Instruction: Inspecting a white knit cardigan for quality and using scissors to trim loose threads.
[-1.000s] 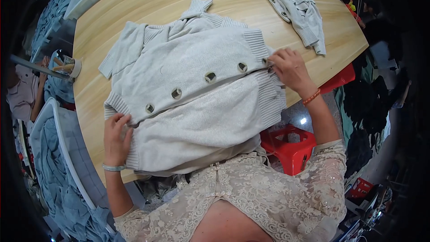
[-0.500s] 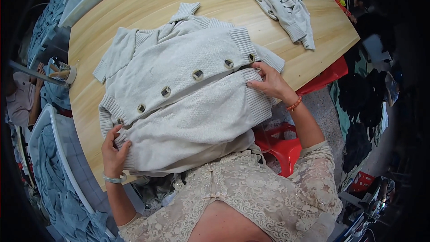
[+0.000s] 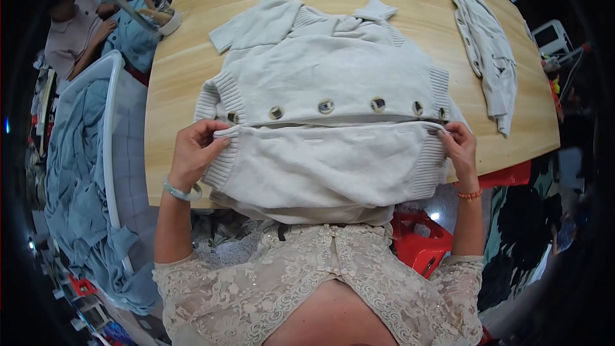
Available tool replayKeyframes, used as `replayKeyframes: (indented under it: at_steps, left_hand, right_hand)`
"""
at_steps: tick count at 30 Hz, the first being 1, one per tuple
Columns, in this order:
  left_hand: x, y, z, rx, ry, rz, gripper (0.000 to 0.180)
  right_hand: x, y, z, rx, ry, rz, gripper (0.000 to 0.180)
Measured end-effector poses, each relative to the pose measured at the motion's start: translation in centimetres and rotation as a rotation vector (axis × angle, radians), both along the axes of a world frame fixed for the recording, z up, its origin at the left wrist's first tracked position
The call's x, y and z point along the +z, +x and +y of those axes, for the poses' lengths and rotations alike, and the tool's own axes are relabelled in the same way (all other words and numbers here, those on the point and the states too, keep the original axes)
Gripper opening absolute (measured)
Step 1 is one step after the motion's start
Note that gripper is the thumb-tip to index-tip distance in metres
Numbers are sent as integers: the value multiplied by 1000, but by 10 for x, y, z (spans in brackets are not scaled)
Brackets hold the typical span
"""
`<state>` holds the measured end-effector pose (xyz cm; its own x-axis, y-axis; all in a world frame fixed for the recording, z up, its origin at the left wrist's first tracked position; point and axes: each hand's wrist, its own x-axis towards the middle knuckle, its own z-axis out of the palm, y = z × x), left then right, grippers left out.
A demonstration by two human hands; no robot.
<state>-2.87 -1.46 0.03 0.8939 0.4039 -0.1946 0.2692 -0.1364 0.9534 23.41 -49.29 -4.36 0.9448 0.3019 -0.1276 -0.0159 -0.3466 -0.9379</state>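
Left hand (image 3: 191, 155) and right hand (image 3: 461, 146) pinch opposite ends of nearer front edge of cardigan (image 3: 333, 70), spread between and beyond them; table (image 3: 535, 109) stretches right past right hand; bin (image 3: 110, 173) left of left

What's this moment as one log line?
left hand: pinching cardigan's near flap, left end | right hand: pinching its right end | buttons: along far flap | other cardigan: on table, right
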Motion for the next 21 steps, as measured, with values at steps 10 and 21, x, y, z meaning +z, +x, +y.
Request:
replayKeyframes:
  at_steps: [10, 21]
  left_hand:
    - [-25, 8, -6, 28, -8, -73, 16]
    - [-24, -5, -4, 35, -97, -145, 10]
  right_hand:
    - [48, 18, -4, -125, -532, -719, 21]
    - [57, -124, 256, 713, 211, -117, 32]
